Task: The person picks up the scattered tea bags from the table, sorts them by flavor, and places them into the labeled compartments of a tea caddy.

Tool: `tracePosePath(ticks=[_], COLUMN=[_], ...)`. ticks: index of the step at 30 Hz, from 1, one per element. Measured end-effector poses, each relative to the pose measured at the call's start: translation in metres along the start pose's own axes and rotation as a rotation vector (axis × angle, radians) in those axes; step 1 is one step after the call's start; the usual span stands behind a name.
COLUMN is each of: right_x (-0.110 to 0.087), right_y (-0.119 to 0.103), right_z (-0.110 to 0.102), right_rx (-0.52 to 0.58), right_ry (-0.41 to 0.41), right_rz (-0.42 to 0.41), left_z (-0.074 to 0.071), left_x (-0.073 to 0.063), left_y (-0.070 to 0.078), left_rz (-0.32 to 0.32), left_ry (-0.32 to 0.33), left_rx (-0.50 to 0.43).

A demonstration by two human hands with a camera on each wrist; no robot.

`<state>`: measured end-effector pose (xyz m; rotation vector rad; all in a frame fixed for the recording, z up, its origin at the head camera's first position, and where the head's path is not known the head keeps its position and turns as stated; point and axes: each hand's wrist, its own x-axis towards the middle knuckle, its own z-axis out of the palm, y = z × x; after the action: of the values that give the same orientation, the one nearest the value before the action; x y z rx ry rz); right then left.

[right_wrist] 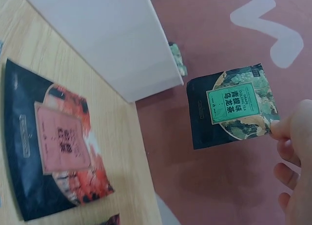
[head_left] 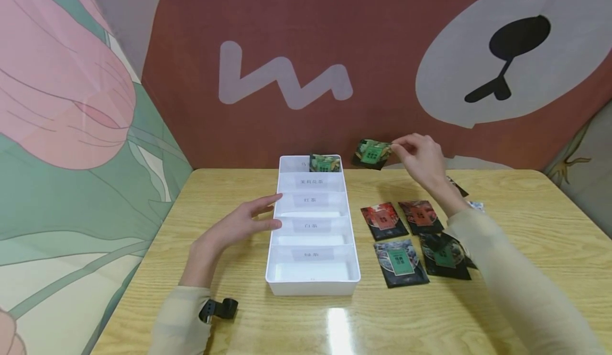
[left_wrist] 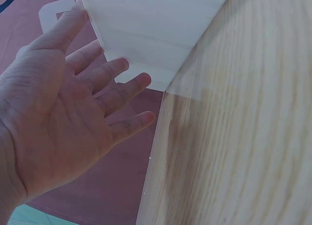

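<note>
My right hand point(head_left: 422, 161) pinches one edge of a green and black tea sachet point(head_left: 372, 153), held in the air right of the tray's far end. In the right wrist view the sachet point(right_wrist: 231, 105) reads "Grape Oolong Tea". A white divided tray point(head_left: 313, 288) stands lengthwise on the table, each compartment labelled. Its farthest compartment has a similar green sachet point(head_left: 325, 163) standing in it. My left hand point(head_left: 244, 221) lies along the tray's left side, fingertips at the rim; the left wrist view shows the fingers point(left_wrist: 124, 91) spread against the white wall.
Right of the tray lie two red sachets point(head_left: 384, 221) point(head_left: 421, 217), a blue-grey sachet point(head_left: 400, 263) and a dark green one point(head_left: 444, 258). Others are partly hidden under my right arm. A patterned cloth wall point(head_left: 287, 132) rises behind the wooden table point(head_left: 229, 185).
</note>
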<state>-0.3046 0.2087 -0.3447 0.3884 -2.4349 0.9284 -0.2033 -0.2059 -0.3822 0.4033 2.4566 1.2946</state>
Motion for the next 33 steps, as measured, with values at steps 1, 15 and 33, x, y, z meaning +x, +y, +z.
tracePosePath(ticks=[1, 15, 33], right_x=[0.001, 0.013, 0.023], right_y=[-0.002, -0.035, -0.071], right_z=[0.0, 0.009, 0.033], right_rx=[0.007, 0.063, 0.122], right_ry=[0.001, 0.002, -0.021], right_rz=[-0.002, -0.005, -0.002], left_z=[0.0, 0.0, 0.001], left_x=[0.0, 0.0, 0.0], left_y=[0.0, 0.001, 0.001], left_rz=[0.001, 0.002, -0.012], left_ry=[0.0, 0.003, 0.004], left_rx=[-0.001, 0.0, -0.006])
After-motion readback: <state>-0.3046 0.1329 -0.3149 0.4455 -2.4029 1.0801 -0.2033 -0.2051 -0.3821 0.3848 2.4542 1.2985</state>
